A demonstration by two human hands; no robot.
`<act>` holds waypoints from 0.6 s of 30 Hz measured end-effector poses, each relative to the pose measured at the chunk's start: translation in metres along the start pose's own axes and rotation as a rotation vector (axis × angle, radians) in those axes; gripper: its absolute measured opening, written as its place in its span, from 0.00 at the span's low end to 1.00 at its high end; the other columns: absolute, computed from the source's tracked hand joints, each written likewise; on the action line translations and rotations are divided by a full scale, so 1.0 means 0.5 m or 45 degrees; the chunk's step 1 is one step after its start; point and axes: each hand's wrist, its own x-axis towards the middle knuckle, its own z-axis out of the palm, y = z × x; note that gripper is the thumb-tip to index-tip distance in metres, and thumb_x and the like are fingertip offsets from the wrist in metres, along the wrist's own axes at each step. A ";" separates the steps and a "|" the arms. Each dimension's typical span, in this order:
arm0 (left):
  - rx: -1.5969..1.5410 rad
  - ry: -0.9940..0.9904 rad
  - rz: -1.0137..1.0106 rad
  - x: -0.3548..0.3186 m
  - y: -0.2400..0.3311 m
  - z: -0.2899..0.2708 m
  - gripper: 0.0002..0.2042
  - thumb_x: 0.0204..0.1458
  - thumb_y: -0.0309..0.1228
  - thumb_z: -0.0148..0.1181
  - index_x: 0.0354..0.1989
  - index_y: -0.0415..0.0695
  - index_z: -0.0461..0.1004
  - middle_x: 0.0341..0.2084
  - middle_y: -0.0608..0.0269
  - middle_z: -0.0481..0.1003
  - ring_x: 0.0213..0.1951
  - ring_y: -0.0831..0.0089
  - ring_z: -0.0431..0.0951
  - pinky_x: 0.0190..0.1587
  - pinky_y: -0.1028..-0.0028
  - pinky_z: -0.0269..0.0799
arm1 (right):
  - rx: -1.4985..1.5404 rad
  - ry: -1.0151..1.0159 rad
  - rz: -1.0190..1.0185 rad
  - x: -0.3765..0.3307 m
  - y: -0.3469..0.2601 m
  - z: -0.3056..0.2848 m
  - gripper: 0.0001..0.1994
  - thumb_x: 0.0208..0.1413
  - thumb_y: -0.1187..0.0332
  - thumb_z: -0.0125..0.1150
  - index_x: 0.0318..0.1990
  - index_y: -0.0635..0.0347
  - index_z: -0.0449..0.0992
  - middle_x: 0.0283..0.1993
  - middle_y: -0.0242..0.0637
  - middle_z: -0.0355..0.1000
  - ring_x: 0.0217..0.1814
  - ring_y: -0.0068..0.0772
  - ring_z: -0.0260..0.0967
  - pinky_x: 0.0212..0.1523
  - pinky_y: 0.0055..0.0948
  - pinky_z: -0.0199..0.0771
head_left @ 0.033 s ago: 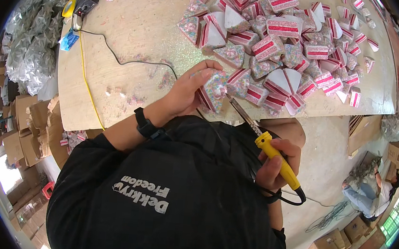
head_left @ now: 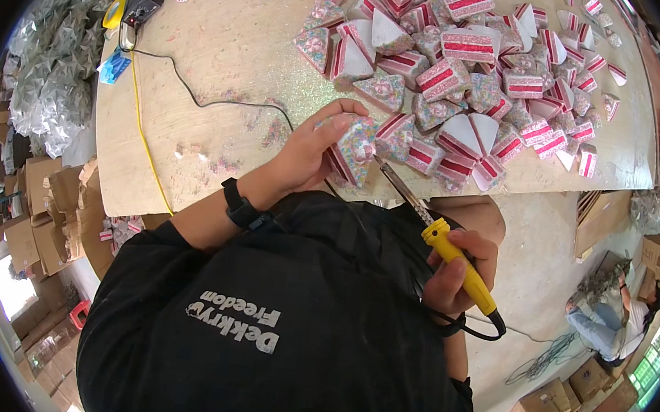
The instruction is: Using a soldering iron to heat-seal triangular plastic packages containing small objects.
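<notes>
My left hand [head_left: 311, 148] is closed around a toy cake slice [head_left: 353, 151] that has a glittery, speckled top and pink-and-white layered sides. In my right hand [head_left: 459, 278] is a yellow-handled soldering iron [head_left: 462, 266], gripped by its handle. Its metal shaft points up and left, and the tip is at the right edge of the held slice; whether it touches cannot be made out. Just beyond lies a large heap of similar cake slices [head_left: 469, 49], some showing plain white faces, others red-striped sides.
Across the wooden table [head_left: 217, 149] runs a black cord [head_left: 237, 104]. A yellow cable [head_left: 142, 131] hangs near the left edge by a blue piece [head_left: 114, 67]. Silvery plastic [head_left: 56, 56] and cardboard boxes [head_left: 44, 201] stand left. Another person [head_left: 618, 317] sits at far right.
</notes>
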 end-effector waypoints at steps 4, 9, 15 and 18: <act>0.018 0.001 0.017 -0.002 0.006 0.000 0.26 0.59 0.48 0.55 0.57 0.40 0.60 0.43 0.64 0.71 0.44 0.76 0.74 0.48 0.74 0.72 | 0.008 -0.011 -0.003 0.003 -0.003 0.005 0.12 0.58 0.70 0.51 0.45 0.69 0.67 0.26 0.38 0.67 0.24 0.22 0.61 0.28 0.21 0.61; 0.090 0.000 0.035 -0.006 0.015 0.002 0.28 0.58 0.46 0.58 0.57 0.39 0.60 0.43 0.64 0.70 0.44 0.77 0.73 0.48 0.75 0.70 | -0.056 0.032 -0.005 0.004 -0.004 0.016 0.17 0.61 0.59 0.49 0.42 0.69 0.66 0.25 0.37 0.62 0.21 0.22 0.57 0.23 0.22 0.58; 0.187 -0.022 0.079 -0.006 0.020 -0.003 0.29 0.55 0.46 0.61 0.57 0.38 0.61 0.43 0.64 0.70 0.44 0.77 0.73 0.48 0.75 0.70 | -0.025 0.030 -0.017 0.001 -0.006 0.018 0.17 0.61 0.60 0.49 0.43 0.68 0.65 0.25 0.37 0.62 0.21 0.23 0.57 0.23 0.22 0.58; 0.197 -0.009 0.073 -0.009 0.023 -0.001 0.30 0.54 0.47 0.62 0.57 0.39 0.60 0.42 0.64 0.70 0.44 0.77 0.73 0.48 0.75 0.70 | -0.029 0.019 -0.011 0.001 -0.005 0.018 0.16 0.61 0.60 0.48 0.43 0.68 0.65 0.25 0.37 0.62 0.21 0.23 0.57 0.23 0.22 0.59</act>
